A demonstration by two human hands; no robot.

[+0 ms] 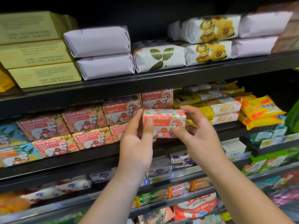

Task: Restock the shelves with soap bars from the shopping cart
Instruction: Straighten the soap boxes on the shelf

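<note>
Both hands, left hand and right hand, grip a pink soap box between them, just before the shelf.

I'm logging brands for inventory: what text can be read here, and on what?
"Goat Soap": pink box gripped by the left hand and right hand.
"Goat Soap": stacked pink boxes on the shelf behind.
"LUX": purple box one shelf lower.
Too blurred: yellow packets' characters, yellow boxes' fine print, price tags.
</note>
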